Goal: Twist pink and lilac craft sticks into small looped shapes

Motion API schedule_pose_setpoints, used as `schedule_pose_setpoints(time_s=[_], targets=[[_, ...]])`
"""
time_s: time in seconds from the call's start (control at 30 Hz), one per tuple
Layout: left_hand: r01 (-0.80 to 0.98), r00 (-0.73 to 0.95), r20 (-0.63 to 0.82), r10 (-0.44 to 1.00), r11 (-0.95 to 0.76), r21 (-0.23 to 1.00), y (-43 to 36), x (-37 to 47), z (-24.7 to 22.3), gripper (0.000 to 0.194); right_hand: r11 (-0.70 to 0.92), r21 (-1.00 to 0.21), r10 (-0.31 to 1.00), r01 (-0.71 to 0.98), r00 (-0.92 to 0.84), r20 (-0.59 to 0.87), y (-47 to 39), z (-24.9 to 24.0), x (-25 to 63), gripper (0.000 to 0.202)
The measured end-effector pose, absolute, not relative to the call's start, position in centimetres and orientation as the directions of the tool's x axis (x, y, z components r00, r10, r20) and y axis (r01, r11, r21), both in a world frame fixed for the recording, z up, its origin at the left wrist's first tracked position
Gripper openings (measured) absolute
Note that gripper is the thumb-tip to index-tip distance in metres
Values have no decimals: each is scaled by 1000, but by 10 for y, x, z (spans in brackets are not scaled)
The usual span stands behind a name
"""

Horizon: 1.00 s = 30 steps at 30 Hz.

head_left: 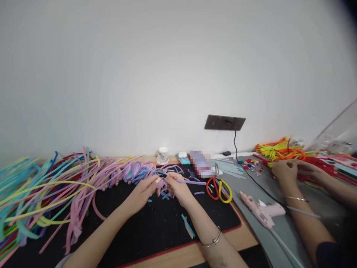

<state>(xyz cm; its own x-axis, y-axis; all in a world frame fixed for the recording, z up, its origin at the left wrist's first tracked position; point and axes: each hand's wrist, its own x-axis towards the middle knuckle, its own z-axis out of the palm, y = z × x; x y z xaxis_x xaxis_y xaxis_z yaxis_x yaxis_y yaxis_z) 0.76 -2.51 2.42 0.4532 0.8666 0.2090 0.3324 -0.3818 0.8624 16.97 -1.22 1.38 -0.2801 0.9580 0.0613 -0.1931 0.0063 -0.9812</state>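
Note:
Over the black mat (156,230), my left hand (146,190) and my right hand (177,184) almost meet. Both are closed on a purple fuzzy stem (192,182), its free end reaching out to the right past my right hand. The piece between my fingertips is small and partly hidden. Cut bits of purple and blue stem lie beneath and behind my hands. To the left of my left hand is a row of looped pink, purple and blue stems (134,171).
Many colored stems (55,197) cover the left side. Scissors (219,190) with red and yellow handles lie right of my hands. Behind stand a paper cup (162,155) and a blurred phone-like object (202,163). A pink glue gun (262,210) lies near another person's hands (290,171).

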Motion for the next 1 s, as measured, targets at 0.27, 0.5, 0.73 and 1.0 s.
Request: schedule_pose_setpoints(time_s=[0.27, 0.5, 0.73, 1.0], targets=[[-121, 547, -116, 829, 215, 969, -26, 7, 22, 33, 72, -984, 919, -160, -372, 128, -12, 14, 175, 43], [-200, 585, -253, 771, 439, 876, -22, 3, 13, 32, 100, -987, 890, -126, -432, 145, -19, 23, 175, 43], [-173, 638, -268, 722, 474, 864, -18, 2, 7, 37, 124, -984, 856, -128, -488, 172, -17, 18, 177, 42], [-141, 668, -219, 711, 410, 901, -23, 4, 11, 32, 112, -990, 853, -83, -502, 139, -15, 15, 177, 39]])
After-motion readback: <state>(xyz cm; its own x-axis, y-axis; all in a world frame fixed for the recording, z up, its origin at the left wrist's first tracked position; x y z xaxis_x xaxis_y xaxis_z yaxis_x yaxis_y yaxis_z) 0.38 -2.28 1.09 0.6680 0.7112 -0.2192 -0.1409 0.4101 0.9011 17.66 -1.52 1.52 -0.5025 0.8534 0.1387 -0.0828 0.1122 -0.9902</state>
